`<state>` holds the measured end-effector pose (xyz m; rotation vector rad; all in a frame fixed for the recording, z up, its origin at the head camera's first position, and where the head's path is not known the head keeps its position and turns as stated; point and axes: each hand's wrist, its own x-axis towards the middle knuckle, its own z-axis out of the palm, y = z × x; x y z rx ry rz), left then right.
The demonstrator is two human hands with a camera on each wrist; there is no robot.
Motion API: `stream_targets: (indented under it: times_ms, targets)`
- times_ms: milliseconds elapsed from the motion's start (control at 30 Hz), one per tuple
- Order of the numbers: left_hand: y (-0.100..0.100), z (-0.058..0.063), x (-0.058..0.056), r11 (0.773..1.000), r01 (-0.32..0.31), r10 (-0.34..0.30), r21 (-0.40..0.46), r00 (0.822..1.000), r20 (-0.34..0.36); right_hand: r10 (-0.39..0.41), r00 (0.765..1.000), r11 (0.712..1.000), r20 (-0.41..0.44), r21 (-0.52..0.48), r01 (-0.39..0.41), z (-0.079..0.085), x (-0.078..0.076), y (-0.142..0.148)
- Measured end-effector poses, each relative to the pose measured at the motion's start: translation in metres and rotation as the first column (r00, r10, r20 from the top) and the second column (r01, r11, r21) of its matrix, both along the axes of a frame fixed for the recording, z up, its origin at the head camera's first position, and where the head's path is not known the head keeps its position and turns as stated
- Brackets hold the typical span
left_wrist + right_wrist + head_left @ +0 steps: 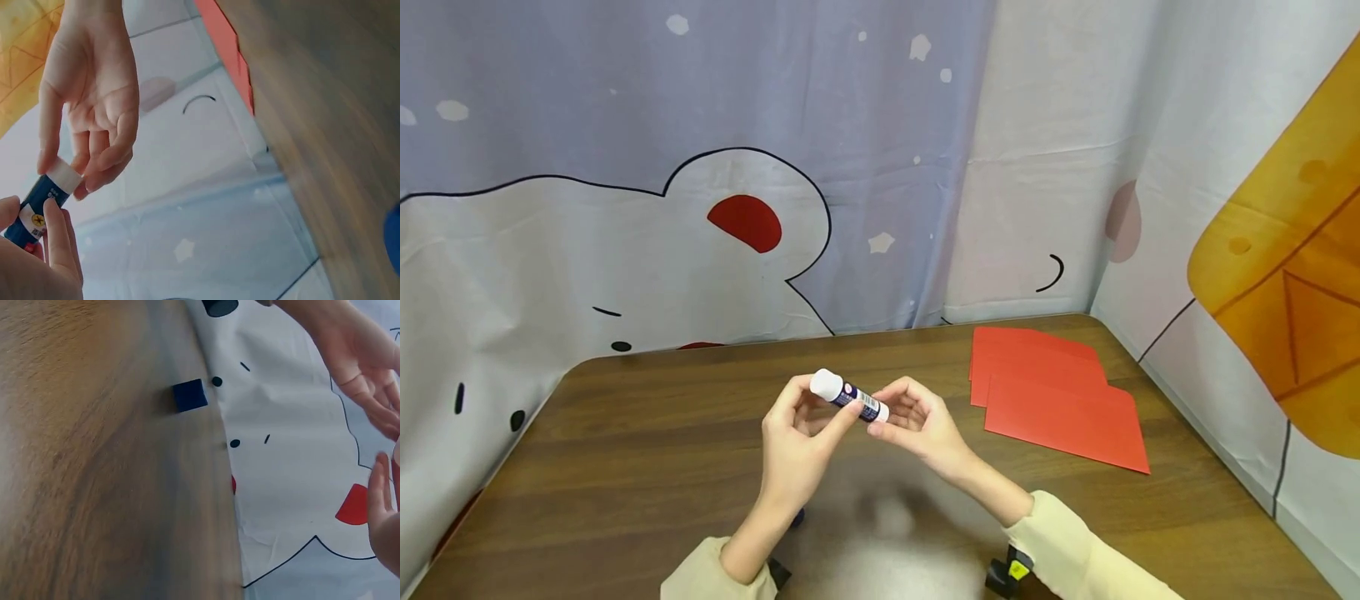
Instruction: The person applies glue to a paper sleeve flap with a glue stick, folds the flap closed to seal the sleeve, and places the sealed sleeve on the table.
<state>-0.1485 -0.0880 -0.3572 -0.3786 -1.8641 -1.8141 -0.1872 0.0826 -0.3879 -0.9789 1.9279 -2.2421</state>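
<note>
A glue stick (pixel 850 395) with a dark blue label and white ends is held above the table, tilted, its larger white end up to the left. My left hand (pixel 795 462) grips its body between thumb and fingers. At the lower right end my right hand (pixel 934 435) pinches the white part with thumb and fingertip. The left wrist view shows the same glue stick (pixel 41 206) closer, the right hand (pixel 94 94) reaching down to its white end. In the right wrist view both hands are at the right edge and the glue stick is mostly out of frame.
Red envelopes (pixel 1067 421) lie overlapping on the right side of the wooden table (pixel 625 450). A small dark blue block (pixel 189 395) sits on the table near its edge. Printed curtains (pixel 880 167) hang behind the table and along its sides.
</note>
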Motion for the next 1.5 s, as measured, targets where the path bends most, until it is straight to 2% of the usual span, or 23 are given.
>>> stream_targets:
  times_ms: [167,300,500,600,733,867,1000,1133,1233,1333,1400,1433,1500]
  targets:
    - [0.009,0.001,-0.002,0.997,0.037,-0.043,0.075,0.995,0.088,-0.160,0.981,0.987,-0.112,-0.032,0.157,0.001,0.004,0.007]
    - [0.018,0.001,-0.001,0.992,0.056,-0.069,0.116,0.992,0.109,-0.247,0.960,0.969,-0.133,-0.053,0.242,0.001,0.012,0.010]
    - [0.028,-0.001,0.001,0.981,0.098,-0.118,0.169,0.987,0.113,-0.353,0.928,0.935,-0.116,-0.073,0.347,-0.002,0.021,0.011]
    - [0.030,-0.003,0.000,0.979,0.102,-0.126,0.178,0.984,0.125,-0.380,0.921,0.924,-0.081,-0.069,0.375,-0.004,0.024,0.011]
    - [0.028,-0.006,-0.003,0.984,0.113,-0.135,0.136,0.978,0.160,-0.393,0.919,0.919,-0.022,-0.035,0.392,-0.005,0.025,0.012]
    - [0.023,-0.011,-0.007,0.981,0.173,-0.189,0.090,0.955,0.227,-0.394,0.919,0.919,0.019,0.012,0.394,-0.006,0.025,0.015]
    - [0.020,-0.014,-0.010,0.970,0.233,-0.244,0.072,0.930,0.273,-0.346,0.935,0.938,0.072,0.028,0.345,-0.009,0.024,0.019]
    - [0.019,-0.017,-0.012,0.953,0.293,-0.303,0.077,0.917,0.260,-0.258,0.953,0.966,0.158,0.017,0.258,-0.010,0.021,0.026]
    - [0.018,-0.019,-0.012,0.937,0.337,-0.349,0.092,0.904,0.246,-0.170,0.954,0.985,0.247,0.020,0.171,-0.010,0.020,0.031]
    - [0.018,-0.021,-0.012,0.921,0.374,-0.389,0.107,0.890,0.238,-0.032,0.936,0.999,0.351,-0.006,0.037,-0.010,0.018,0.036]
    - [0.018,-0.023,-0.012,0.913,0.393,-0.408,0.112,0.885,0.225,0.086,0.910,0.996,0.406,-0.053,-0.070,-0.011,0.016,0.040]
    - [0.018,-0.023,-0.012,0.909,0.402,-0.417,0.113,0.883,0.215,0.159,0.890,0.987,0.427,-0.091,-0.132,-0.012,0.015,0.041]
    - [0.018,-0.023,-0.013,0.902,0.417,-0.432,0.115,0.882,0.188,0.294,0.835,0.955,0.465,-0.181,-0.236,-0.012,0.014,0.045]
